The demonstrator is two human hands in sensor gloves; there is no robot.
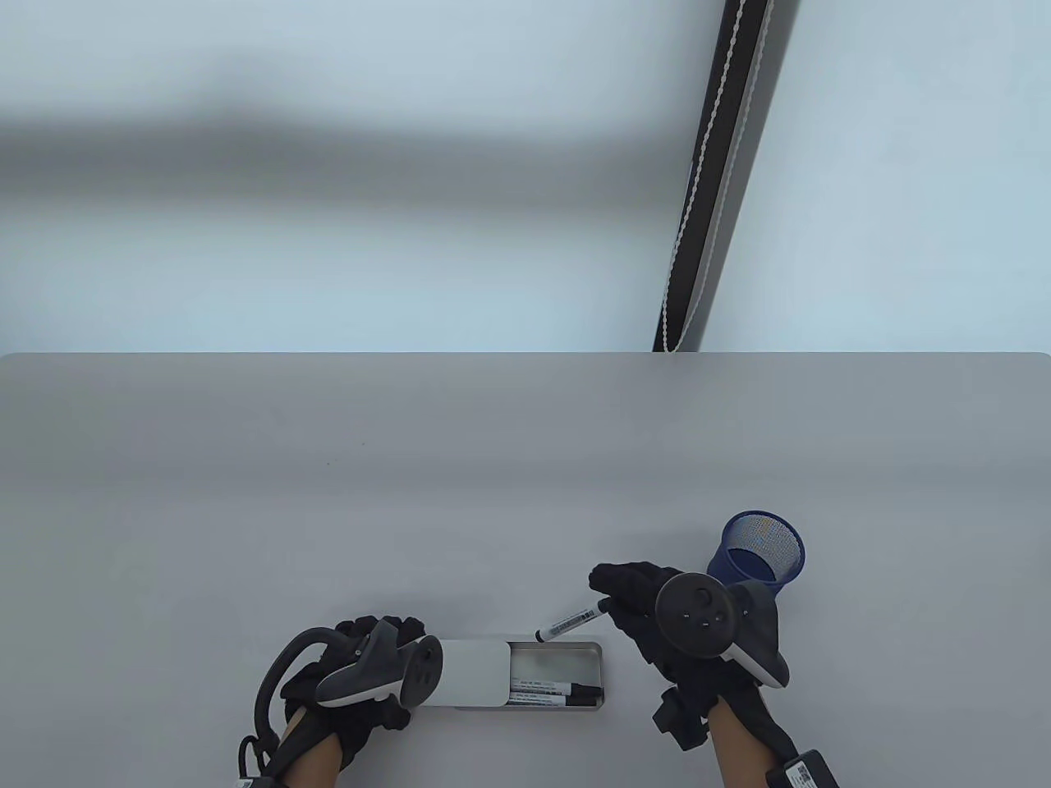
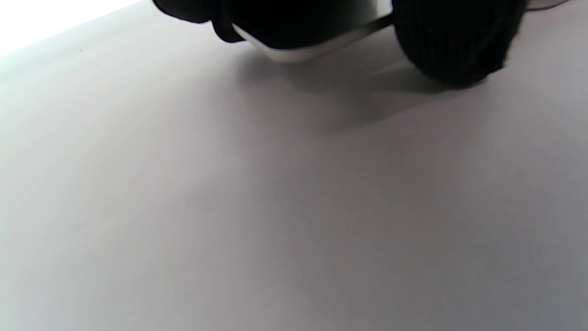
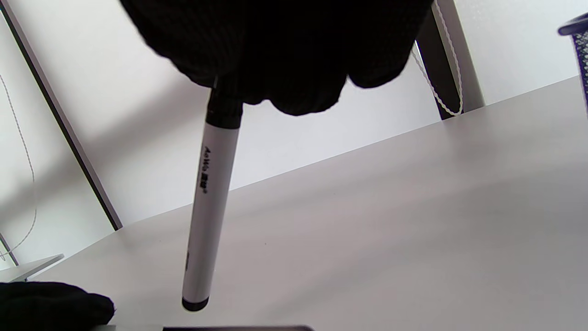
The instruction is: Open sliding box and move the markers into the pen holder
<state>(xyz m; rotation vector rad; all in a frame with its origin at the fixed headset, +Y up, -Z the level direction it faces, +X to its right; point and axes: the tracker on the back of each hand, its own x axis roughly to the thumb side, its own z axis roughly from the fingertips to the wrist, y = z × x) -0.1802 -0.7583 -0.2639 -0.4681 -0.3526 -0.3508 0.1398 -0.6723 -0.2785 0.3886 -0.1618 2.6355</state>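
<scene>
A flat metal sliding box (image 1: 598,652) lies near the table's front edge, its white lid (image 1: 475,673) slid left so the right half is uncovered. Two markers (image 1: 552,694) lie inside along the near wall. My left hand (image 1: 361,681) grips the lid end of the box (image 2: 294,54). My right hand (image 1: 636,603) pinches a white marker (image 1: 568,623) by its black cap, held above the box's far right corner; the marker (image 3: 209,209) hangs down from the fingers (image 3: 275,59). The blue mesh pen holder (image 1: 759,550) stands just right of that hand, with nothing seen inside.
The grey table (image 1: 410,492) stretches back to a pale wall. A dark post with a white beaded cord (image 1: 698,213) stands behind the far edge. The pen holder's rim (image 3: 576,27) shows at the right wrist view's edge.
</scene>
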